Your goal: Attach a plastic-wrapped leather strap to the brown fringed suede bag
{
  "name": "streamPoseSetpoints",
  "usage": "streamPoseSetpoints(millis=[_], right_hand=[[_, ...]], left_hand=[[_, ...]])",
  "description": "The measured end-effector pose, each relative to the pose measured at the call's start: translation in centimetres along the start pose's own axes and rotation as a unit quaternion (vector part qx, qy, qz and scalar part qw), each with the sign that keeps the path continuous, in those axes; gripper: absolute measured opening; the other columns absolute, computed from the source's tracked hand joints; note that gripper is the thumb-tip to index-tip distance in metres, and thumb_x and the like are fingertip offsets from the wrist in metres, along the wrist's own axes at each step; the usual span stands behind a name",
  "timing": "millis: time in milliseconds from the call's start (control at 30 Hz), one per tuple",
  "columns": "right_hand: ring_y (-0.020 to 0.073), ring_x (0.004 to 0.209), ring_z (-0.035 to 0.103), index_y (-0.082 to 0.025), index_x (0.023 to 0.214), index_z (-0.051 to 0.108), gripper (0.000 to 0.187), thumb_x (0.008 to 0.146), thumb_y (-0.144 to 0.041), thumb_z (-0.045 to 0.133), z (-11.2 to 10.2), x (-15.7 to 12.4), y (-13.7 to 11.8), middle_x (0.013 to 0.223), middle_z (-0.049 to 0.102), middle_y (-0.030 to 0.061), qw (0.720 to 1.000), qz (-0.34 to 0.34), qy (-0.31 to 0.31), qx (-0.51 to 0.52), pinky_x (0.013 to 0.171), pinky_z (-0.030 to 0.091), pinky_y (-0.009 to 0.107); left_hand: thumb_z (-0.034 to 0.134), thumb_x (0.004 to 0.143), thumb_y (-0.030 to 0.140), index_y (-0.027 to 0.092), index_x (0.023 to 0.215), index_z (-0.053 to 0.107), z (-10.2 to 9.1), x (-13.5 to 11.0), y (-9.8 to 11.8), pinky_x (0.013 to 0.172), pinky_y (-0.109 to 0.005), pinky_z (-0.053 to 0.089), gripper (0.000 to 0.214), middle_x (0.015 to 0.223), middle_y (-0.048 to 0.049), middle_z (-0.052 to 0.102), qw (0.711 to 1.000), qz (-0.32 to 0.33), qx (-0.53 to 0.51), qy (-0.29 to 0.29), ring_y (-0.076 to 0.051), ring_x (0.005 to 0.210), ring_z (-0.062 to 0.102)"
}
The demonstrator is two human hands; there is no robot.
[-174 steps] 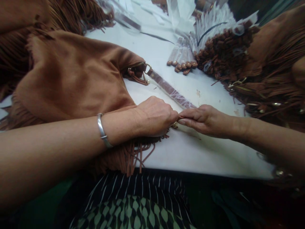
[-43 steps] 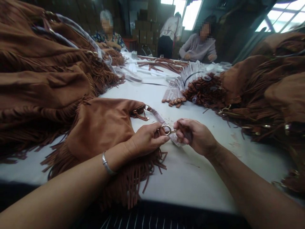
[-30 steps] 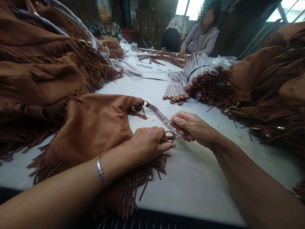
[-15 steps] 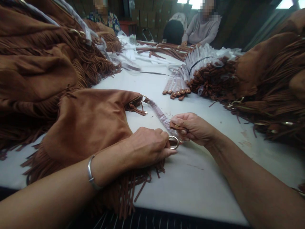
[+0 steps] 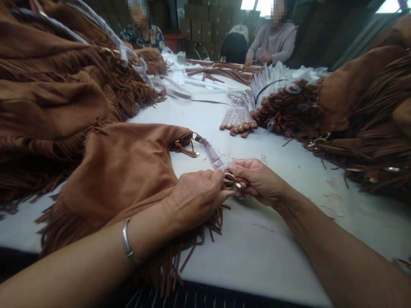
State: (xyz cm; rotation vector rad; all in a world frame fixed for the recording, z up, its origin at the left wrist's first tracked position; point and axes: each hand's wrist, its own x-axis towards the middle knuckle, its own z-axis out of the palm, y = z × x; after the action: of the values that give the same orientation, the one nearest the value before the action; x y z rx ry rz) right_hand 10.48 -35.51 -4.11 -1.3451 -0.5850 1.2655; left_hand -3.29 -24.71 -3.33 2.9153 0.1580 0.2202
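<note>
A brown fringed handbag (image 5: 128, 167) lies on the white table, its near fringe spread toward the front edge. My left hand (image 5: 199, 194) rests at the bag's right end, fingers closed on a metal ring (image 5: 229, 177). Facing it, my right hand (image 5: 257, 182) pinches the end of the bag's strap (image 5: 211, 153), which is wrapped in clear plastic. The strap's far end joins the bag through another ring (image 5: 194, 135). Strap end and metal ring meet between my fingertips; whether the strap passes through the ring is partly hidden.
Brown fringed bags are heaped at the left (image 5: 51, 94) and at the right (image 5: 362, 98). Plastic-wrapped straps (image 5: 285, 98) lie bundled beyond my right hand. Loose brown strips (image 5: 221, 70) stretch across the far table, where two people sit.
My right hand has brought the strap end left and down to the ring. The ring, seen round before, is now tilted between both hands.
</note>
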Motion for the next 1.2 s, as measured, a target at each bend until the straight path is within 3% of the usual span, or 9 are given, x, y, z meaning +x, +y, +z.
streamPoseSetpoints(millis=[167,367,500,633,900,1200], right_hand=[[0.0013,0.029,0.026,-0.014,0.065,0.051,0.028,0.077,-0.037,0.062,-0.2,-0.1,-0.1,0.043,0.039,-0.0084,1.0,0.0,0.005,0.01,0.027,0.023,0.012],[0.0004,0.029,0.021,-0.015,0.06,0.044,0.034,0.081,-0.037,0.059,-0.4,0.0,0.1,0.044,0.037,-0.0088,0.999,-0.021,-0.014,0.029,0.027,0.024,0.012],[0.001,0.029,0.022,-0.015,0.057,0.043,0.038,0.083,-0.039,0.056,-0.3,0.0,0.2,0.043,0.037,-0.0079,0.998,-0.026,-0.054,0.006,0.028,0.023,0.014],[0.0015,0.029,0.025,-0.014,0.059,0.045,0.036,0.083,-0.038,0.057,-0.3,-0.1,0.3,0.042,0.038,-0.0075,0.998,-0.026,-0.049,-0.014,0.028,0.022,0.014],[0.0029,0.033,0.026,-0.013,0.06,0.049,0.032,0.077,-0.036,0.064,-1.2,0.5,0.6,0.041,0.036,-0.0078,0.996,0.026,-0.085,-0.023,0.031,0.02,0.014],[0.0031,0.035,0.027,-0.012,0.061,0.051,0.032,0.079,-0.036,0.063,-1.4,0.7,0.7,0.042,0.038,-0.0069,0.99,-0.007,-0.133,-0.046,0.034,0.02,0.016]], left_hand=[[0.04,0.089,0.043,0.016,0.083,0.051,0.3,-0.2,0.7,0.07,-0.031,0.044,0.03,0.08,-0.0059,0.059,0.999,-0.053,-0.011,-0.006,-0.019,0.075,0.054],[0.039,0.09,0.043,0.015,0.086,0.052,0.5,-0.6,0.5,0.071,-0.03,0.043,0.031,0.082,-0.0052,0.056,0.999,0.032,-0.031,-0.008,-0.018,0.076,0.052],[0.04,0.089,0.044,0.016,0.088,0.052,0.4,-0.6,0.2,0.068,-0.029,0.043,0.031,0.082,-0.0046,0.057,0.998,0.026,-0.048,-0.026,-0.017,0.074,0.053],[0.038,0.09,0.046,0.016,0.086,0.052,0.1,-0.6,-0.2,0.065,-0.028,0.041,0.033,0.08,-0.0032,0.057,0.997,0.048,-0.058,-0.026,-0.016,0.07,0.052],[0.043,0.089,0.042,0.017,0.076,0.049,-0.3,-0.6,-1.0,0.058,-0.024,0.034,0.029,0.071,0.0003,0.053,0.987,0.095,-0.128,-0.032,-0.012,0.062,0.047],[0.048,0.086,0.04,0.016,0.074,0.051,-0.4,-0.8,-1.0,0.058,-0.022,0.034,0.028,0.067,0.0013,0.055,0.977,0.111,-0.18,-0.024,-0.01,0.061,0.049]])
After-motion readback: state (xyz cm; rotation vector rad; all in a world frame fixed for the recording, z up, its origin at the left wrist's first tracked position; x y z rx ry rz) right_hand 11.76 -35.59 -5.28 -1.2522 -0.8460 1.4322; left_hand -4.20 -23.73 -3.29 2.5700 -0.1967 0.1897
